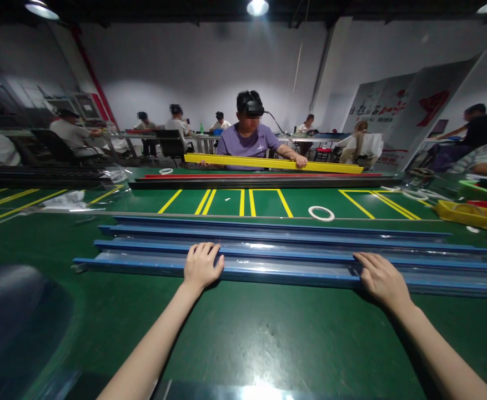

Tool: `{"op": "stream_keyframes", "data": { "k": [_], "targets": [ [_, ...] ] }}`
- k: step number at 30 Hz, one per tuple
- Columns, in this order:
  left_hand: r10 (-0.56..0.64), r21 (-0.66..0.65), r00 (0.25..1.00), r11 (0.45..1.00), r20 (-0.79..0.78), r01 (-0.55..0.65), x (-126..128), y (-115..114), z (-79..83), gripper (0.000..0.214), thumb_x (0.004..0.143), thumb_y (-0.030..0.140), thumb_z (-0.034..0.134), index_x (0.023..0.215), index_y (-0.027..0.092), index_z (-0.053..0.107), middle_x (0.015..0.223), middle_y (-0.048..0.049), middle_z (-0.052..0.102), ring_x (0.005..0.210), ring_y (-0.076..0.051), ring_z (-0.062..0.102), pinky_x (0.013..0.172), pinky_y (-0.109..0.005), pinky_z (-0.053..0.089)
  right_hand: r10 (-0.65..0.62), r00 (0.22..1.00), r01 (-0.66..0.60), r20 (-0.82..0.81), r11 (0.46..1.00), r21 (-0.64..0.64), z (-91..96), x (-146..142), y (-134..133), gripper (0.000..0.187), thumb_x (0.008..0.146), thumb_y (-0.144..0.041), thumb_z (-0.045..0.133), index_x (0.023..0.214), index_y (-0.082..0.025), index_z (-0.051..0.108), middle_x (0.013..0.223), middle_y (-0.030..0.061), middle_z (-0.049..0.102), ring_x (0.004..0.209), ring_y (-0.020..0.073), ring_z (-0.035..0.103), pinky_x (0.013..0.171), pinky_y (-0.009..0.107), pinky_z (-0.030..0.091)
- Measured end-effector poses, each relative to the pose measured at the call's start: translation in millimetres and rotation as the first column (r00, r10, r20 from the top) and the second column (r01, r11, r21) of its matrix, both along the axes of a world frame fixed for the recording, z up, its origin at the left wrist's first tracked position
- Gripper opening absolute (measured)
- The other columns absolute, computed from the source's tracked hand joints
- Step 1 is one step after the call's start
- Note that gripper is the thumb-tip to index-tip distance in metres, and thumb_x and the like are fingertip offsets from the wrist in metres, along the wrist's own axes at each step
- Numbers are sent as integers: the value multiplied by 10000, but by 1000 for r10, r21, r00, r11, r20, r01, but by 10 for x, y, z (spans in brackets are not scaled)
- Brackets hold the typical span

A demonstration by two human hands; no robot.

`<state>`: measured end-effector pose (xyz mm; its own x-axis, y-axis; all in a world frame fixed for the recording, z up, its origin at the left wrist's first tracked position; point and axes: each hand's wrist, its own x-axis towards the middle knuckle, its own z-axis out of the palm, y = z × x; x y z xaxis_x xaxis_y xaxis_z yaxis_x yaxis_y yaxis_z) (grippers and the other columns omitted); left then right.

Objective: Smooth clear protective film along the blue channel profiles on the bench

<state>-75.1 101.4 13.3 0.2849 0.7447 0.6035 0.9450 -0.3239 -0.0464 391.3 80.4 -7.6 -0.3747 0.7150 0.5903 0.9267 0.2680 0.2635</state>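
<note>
Long blue channel profiles [285,273] lie side by side across the green table in front of me, with shiny clear film on them. My left hand [202,265] curls over the nearest profile left of its middle, fingertips at its far edge. Further right, my right hand [383,280] grips the same profile, fingers bent over the top and thumb tucked toward its near side. The undersides of both hands are hidden. Behind this profile, further blue profiles [276,229] rest close together, slightly staggered at their left ends.
Across the table a person [247,133] holds a yellow profile [272,161] above red and black profiles [264,182]. A white ring [321,213] lies on the yellow-lined green surface. Yellow and red trays [470,215] stand at right; crumpled film [65,200] lies at left.
</note>
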Motion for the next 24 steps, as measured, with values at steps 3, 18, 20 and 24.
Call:
{"op": "stream_keyframes", "data": {
  "k": [3,18,20,24],
  "targets": [
    [-5,9,1000,1000,-13,5,0,38,-13,326,802,327,377,956,169,617,935,-82,638,871,-234,546,775,-378,376,-6,1000,6,-3,1000,7,-6,-8,50,392,783,-198,306,1036,-75,579,1005,141,601,952,236,530,860,376,419],
    [31,-55,998,998,-57,-34,-33,364,-6,328,805,317,374,989,168,600,969,-86,619,903,-242,526,784,-383,378,-31,996,33,-79,999,33,8,-159,237,365,792,-211,331,1033,-110,585,969,105,631,944,224,542,864,358,418],
    [37,-113,998,993,-47,-43,-38,361,19,321,812,318,373,1008,174,582,1040,-88,592,952,-243,509,805,-389,376,-42,993,43,-109,999,4,34,-171,236,363,797,-239,337,1020,-103,590,969,113,632,937,229,544,859,360,418],
    [-27,-272,1000,962,-9,24,-85,374,106,316,812,348,404,1067,211,532,1249,-84,451,1115,-242,419,878,-406,361,-115,953,73,-279,985,-155,126,-155,268,362,824,-332,322,952,-148,606,942,91,645,911,216,561,821,349,437]
  ]
}}
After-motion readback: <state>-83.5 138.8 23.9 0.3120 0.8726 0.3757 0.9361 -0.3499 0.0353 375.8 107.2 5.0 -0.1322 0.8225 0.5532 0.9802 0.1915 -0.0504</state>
